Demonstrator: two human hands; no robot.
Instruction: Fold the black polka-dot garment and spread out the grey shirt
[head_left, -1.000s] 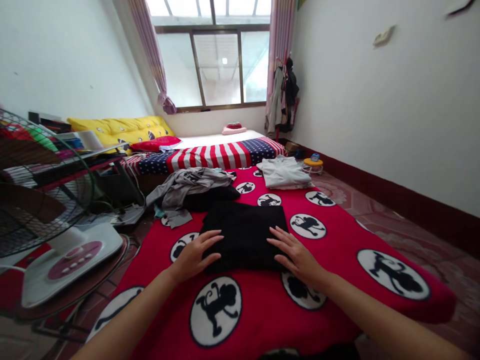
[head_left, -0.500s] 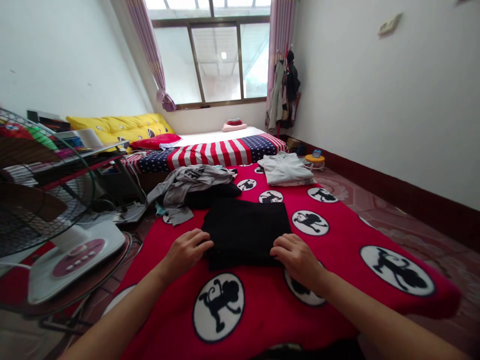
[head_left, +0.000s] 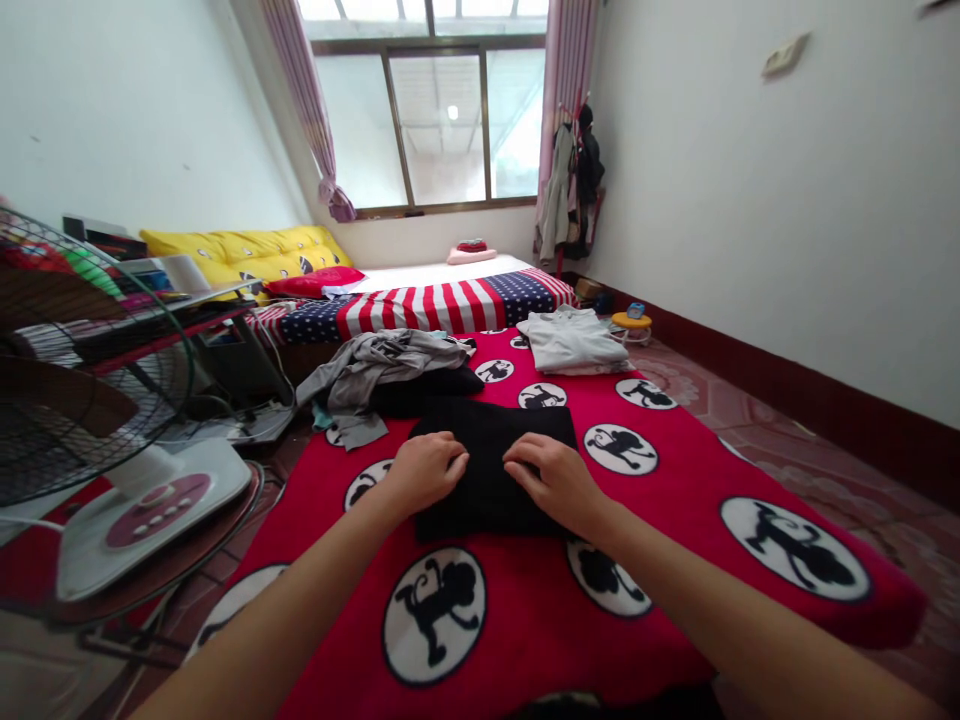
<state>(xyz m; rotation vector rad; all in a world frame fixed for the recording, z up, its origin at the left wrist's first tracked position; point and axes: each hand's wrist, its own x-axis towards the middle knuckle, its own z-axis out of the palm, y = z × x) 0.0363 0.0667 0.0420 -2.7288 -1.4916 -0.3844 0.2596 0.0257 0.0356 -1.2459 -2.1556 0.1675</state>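
Two bare hands, the left hand (head_left: 429, 470) and the right hand (head_left: 555, 480), are over a folded black cloth (head_left: 486, 500), a little apart from each other, with the cloth showing between them. Their fingers are curled inward, the hands narrow rather than spread; I cannot tell whether either one grips the fabric. The black cloth lies flat on a red blanket (head_left: 570, 650) printed with dark monkey figures in white circles, in front of the person.

Just beyond it, toward the left, is a loose heap of grey clothes (head_left: 394, 362), with another black piece (head_left: 427, 391) at its near side. Farther off to the right, a pale garment (head_left: 574, 342) lies folded on the blanket. A fan (head_left: 154, 525) is at the left, and a small yellow stool (head_left: 631, 322) is on the floor at the right. Behind, a striped and starred cover (head_left: 420, 312) hangs along a bed (head_left: 405, 277) below the window (head_left: 441, 130).
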